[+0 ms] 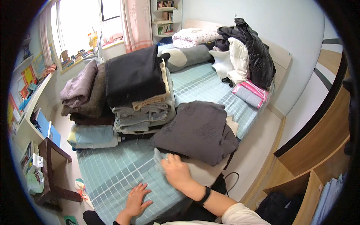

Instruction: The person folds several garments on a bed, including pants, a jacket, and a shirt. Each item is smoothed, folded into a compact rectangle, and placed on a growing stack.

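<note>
My right hand [174, 170] is closed on a crumpled pale grey-blue piece [159, 160], thin like cloth or plastic; I cannot tell which. It is held just above the bed, at the near left edge of a dark grey folded garment [195, 131] with dark print. Beneath that garment a beige cloth [206, 170] sticks out toward me. My left hand [138, 200] rests on the green-blue checked sheet [116, 165], palm down, fingers spread, holding nothing. Beyond my hands stand tall piles of folded clothes, one topped by a black folded garment [133, 75], another by a mauve one [78, 84].
Black and white jackets [255, 56] heap at the bed's far right, near a pink-edged package [250, 93]. A rolled grey blanket [189, 57] lies at the back. Wooden wardrobe shelves [292, 180] stand at right, a dark wooden stool [52, 176] at left.
</note>
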